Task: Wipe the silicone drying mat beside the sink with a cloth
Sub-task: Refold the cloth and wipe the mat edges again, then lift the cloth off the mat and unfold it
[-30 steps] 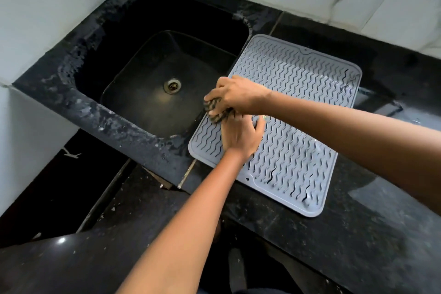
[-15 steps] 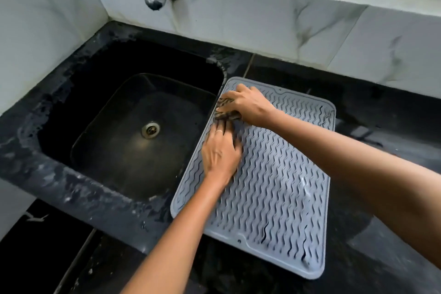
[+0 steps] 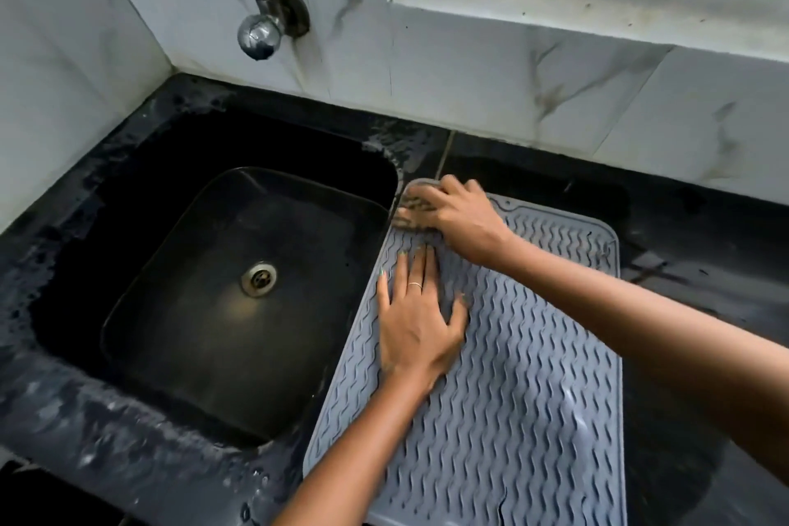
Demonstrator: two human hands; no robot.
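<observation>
A grey silicone drying mat (image 3: 533, 397) with wavy ridges lies on the black counter, right of the sink. My right hand (image 3: 463, 218) presses a dark patterned cloth (image 3: 412, 211) onto the mat's far left corner; the cloth is mostly hidden under the fingers and looks blurred. My left hand (image 3: 416, 320) lies flat on the mat just nearer to me, fingers spread, a thin ring on one finger, holding nothing.
The black sink (image 3: 222, 269) with a metal drain (image 3: 259, 278) sits directly left of the mat. A curved metal tap (image 3: 256, 21) sticks out of the marble wall above it. Wet black counter (image 3: 691, 252) runs right of the mat, with a window ledge (image 3: 597, 9) above.
My right hand has slid the cloth from the mat's left middle to its far left corner. My left hand has followed along the mat and flattened. The view has tilted up, showing the tap.
</observation>
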